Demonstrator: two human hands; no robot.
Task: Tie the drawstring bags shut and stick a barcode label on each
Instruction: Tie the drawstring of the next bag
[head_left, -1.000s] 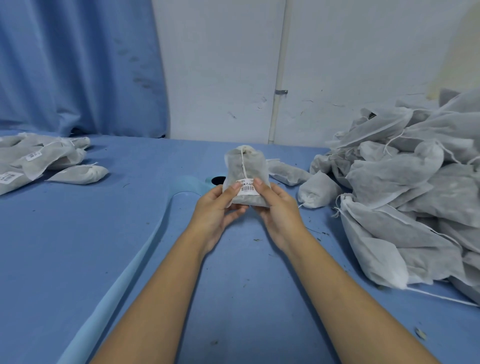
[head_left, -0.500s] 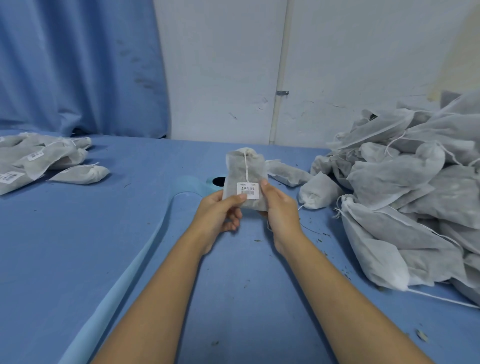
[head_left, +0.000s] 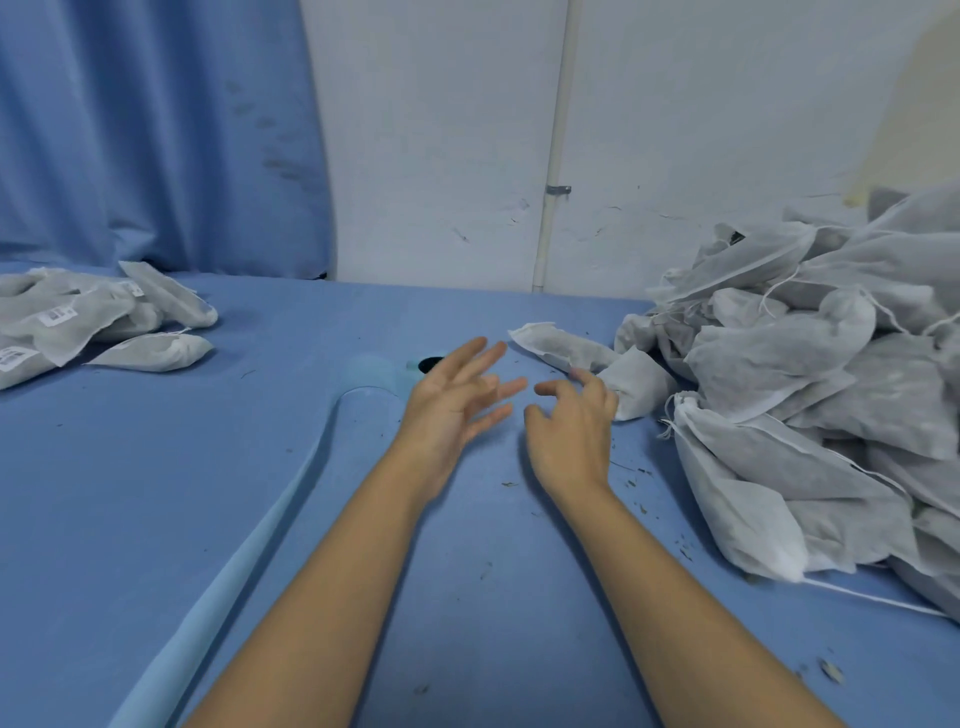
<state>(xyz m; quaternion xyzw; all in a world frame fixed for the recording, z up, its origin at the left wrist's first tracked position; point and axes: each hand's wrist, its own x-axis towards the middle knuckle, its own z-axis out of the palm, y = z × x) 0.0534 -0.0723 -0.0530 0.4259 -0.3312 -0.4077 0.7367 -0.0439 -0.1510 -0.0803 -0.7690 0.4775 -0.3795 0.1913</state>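
– Two piles are noted: labelled bags (head_left: 78, 322) far left, unlabelled heap (head_left: 831, 395) on the right. Why split?
– Finished work is judged to be kept apart from pending. Barcode labels (head_left: 56, 314) are seen only on the left lot.
– Hands?
– Nothing is held. Left hand (head_left: 452, 400) is raised over the blue table (head_left: 260, 467), fingers (head_left: 480, 353) spread wide. Right hand (head_left: 571, 431) is angled toward the heap, fingers (head_left: 589, 379) loosely curled, pinching nothing.
– Next target?
– Probably the small bag (head_left: 636, 382) just beside the right hand. Contact cannot be told, and its drawstring cannot be read either.
– Label supply?
– Not seen.
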